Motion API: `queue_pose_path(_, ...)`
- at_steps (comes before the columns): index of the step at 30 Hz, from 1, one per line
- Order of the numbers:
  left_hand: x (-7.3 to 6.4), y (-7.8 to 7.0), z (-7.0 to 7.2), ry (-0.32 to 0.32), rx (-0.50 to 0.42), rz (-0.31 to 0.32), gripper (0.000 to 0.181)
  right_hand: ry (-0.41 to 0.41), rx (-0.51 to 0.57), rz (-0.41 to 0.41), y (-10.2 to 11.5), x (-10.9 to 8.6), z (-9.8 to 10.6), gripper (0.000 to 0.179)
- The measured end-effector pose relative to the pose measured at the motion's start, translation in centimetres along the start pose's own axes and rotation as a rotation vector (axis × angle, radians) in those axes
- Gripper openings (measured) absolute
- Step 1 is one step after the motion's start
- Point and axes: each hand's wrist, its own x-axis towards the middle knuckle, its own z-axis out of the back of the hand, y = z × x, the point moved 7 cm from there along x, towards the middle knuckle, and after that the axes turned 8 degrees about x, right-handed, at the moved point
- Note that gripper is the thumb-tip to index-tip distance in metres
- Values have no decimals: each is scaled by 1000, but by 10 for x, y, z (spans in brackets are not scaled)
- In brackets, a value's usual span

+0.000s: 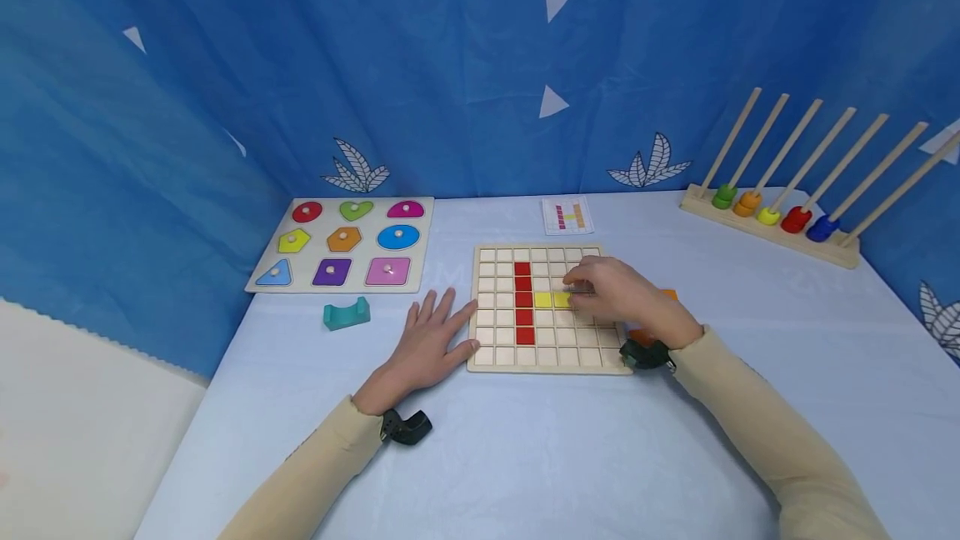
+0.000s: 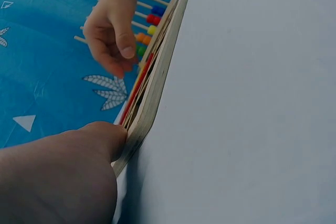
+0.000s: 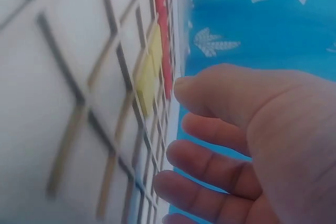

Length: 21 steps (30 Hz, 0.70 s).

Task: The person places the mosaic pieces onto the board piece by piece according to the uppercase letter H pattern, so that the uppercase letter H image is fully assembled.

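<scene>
A wooden grid board [image 1: 547, 361] lies on the table with a column of several red squares [image 1: 524, 300] in it. Two yellow squares [image 1: 552, 300] sit side by side, running right from that column. My left hand [image 1: 423, 344] lies flat with fingers spread, its thumb and fingertips at the board's left edge. Over the right half of the board hovers my right hand [image 1: 626, 298], close to the yellow squares. In the right wrist view its thumb [image 3: 210, 90] and bent fingers stand apart, with nothing between them. Orange pieces [image 1: 669, 295] show partly from behind this hand.
Behind the board lies a small pattern card [image 1: 567, 216]. A knobbed shape puzzle [image 1: 318, 250] is at the back left, with a teal notched block [image 1: 347, 314] in front of it. A peg stand [image 1: 840, 255] with coloured rings stands at the back right, before a blue cloth.
</scene>
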Motion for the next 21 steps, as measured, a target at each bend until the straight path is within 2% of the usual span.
queue_pose_path(13, 0, 0, 0, 4, -3, 1, 66, -41, -60, -133, -43, -33, 38, 35)
queue_pose_path(17, 0, 0, 0, 1, -3, 3, 66, -32, -37, -211, -56, -39, 42, 40)
queue_pose_path(21, 0, -1, -1, 0, -4, 1, 66, -29, -33, -247, -65, -41, 44, 42)
